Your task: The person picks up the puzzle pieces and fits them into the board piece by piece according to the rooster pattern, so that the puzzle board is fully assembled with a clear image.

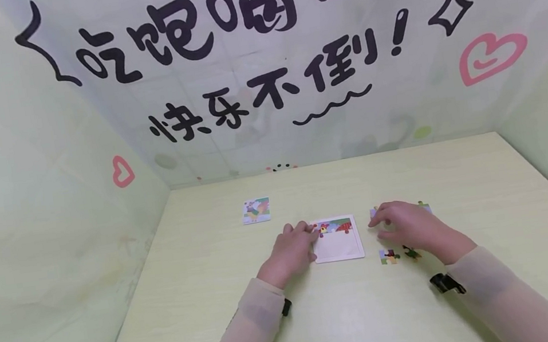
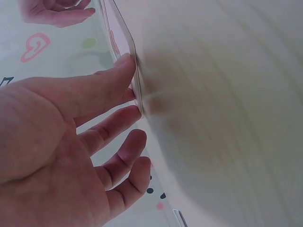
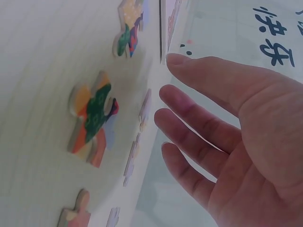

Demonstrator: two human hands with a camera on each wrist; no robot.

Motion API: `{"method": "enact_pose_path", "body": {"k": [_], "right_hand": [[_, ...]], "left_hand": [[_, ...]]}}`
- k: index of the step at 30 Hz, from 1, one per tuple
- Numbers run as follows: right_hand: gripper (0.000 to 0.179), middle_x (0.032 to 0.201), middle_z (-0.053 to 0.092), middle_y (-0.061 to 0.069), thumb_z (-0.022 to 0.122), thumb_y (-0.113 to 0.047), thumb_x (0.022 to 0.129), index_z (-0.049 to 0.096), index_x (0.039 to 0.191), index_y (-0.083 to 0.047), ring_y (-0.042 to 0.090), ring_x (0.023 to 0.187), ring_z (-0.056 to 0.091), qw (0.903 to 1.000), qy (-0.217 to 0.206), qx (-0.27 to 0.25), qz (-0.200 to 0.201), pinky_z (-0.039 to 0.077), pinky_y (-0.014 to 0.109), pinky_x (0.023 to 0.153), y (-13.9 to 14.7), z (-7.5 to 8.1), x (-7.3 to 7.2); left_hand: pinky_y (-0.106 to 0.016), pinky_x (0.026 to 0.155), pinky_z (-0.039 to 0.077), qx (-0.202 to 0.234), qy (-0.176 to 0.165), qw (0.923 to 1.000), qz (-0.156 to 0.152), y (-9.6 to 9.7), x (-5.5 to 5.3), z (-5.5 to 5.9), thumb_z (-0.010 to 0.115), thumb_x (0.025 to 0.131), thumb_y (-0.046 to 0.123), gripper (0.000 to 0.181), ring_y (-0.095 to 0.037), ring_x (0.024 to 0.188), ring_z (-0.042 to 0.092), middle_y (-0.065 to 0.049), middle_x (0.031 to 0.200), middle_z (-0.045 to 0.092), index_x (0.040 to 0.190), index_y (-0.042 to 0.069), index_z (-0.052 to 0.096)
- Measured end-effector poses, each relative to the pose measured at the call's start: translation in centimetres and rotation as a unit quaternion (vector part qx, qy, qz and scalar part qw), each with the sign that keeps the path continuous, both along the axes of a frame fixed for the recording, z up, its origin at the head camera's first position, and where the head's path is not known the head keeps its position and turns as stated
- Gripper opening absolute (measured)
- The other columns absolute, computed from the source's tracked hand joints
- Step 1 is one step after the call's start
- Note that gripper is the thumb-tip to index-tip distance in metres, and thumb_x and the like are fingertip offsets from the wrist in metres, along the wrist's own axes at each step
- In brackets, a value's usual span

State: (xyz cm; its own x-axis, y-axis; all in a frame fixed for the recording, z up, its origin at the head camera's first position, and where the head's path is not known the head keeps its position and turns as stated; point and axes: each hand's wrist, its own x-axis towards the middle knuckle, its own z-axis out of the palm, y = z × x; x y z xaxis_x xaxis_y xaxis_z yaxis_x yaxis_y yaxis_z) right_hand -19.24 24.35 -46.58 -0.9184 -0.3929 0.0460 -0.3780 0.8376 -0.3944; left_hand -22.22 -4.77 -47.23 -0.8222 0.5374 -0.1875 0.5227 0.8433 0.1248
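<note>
My left hand [image 1: 290, 252] rests at the left edge of a white puzzle tray [image 1: 339, 252], its thumb [image 2: 124, 66] touching the rim and a finger reaching over the top left corner. A row of joined picture pieces [image 1: 334, 226] fills the tray's upper part, while its lower part shows bare. To the right of the tray, my right hand [image 1: 408, 227] hovers over loose puzzle pieces, fingers loosely bent and apart, holding nothing. Near it lie a green and orange piece [image 3: 96, 113] and another colourful piece [image 1: 389, 256]. The hand partly covers several pieces behind it.
A square picture card [image 1: 256, 211] with a rooster lies at the back left of the pale wooden table [image 1: 207, 295]. A printed cloth wall [image 1: 230, 153] rises at the table's far edge, with more cloth on both sides.
</note>
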Motion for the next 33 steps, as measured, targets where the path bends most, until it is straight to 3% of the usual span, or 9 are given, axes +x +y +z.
{"method": "enact_pose_path", "body": {"k": [4,10,15,22,33], "right_hand": [[0.02,0.113,0.074,0.004,0.082,-0.013,0.086,0.08,0.105,-0.014,0.026,0.101,0.07,1.0,-0.004,0.006,0.002,0.058,0.043,0.083,0.1,-0.1,0.2],[0.02,0.116,0.074,0.005,0.083,-0.014,0.085,0.081,0.105,-0.014,0.029,0.107,0.069,0.9993,-0.035,0.001,-0.008,0.058,0.044,0.085,0.2,0.0,0.5],[0.021,0.114,0.075,0.003,0.083,-0.014,0.083,0.081,0.104,-0.015,0.029,0.109,0.069,0.9994,-0.033,0.003,0.002,0.057,0.042,0.085,0.2,0.4,1.0],[0.026,0.106,0.073,-0.005,0.09,-0.021,0.078,0.081,0.102,-0.019,0.014,0.089,0.062,0.9986,-0.051,-0.007,0.013,0.053,0.03,0.074,0.4,0.8,1.6],[0.026,0.099,0.071,-0.014,0.09,-0.019,0.077,0.079,0.099,-0.027,0.009,0.082,0.056,0.9951,-0.088,-0.022,0.039,0.049,0.026,0.072,1.0,0.4,2.4]], "left_hand": [[-0.031,0.082,0.044,-0.004,0.002,1.0,-0.002,0.0,-0.1,-0.1,0.077,0.093,0.031,0.062,-0.02,0.106,0.046,0.004,0.152,0.053,0.15,0.022,0.055],[-0.033,0.085,0.047,-0.005,0.001,1.0,-0.002,0.0,0.0,-0.3,0.076,0.093,0.032,0.062,-0.021,0.11,0.047,0.004,0.152,0.053,0.151,0.022,0.055],[-0.033,0.086,0.047,-0.009,0.004,0.9999,-0.004,0.1,-0.1,-0.3,0.076,0.093,0.032,0.062,-0.021,0.111,0.048,0.004,0.152,0.053,0.151,0.023,0.054],[-0.033,0.085,0.046,-0.007,0.003,1.0,-0.005,0.1,-0.1,-0.2,0.076,0.093,0.031,0.062,-0.021,0.109,0.047,0.004,0.152,0.053,0.151,0.022,0.055],[-0.033,0.085,0.048,-0.008,0.006,1.0,0.002,0.1,0.2,0.1,0.077,0.093,0.031,0.061,-0.021,0.109,0.048,0.004,0.149,0.054,0.15,0.022,0.056]]}}
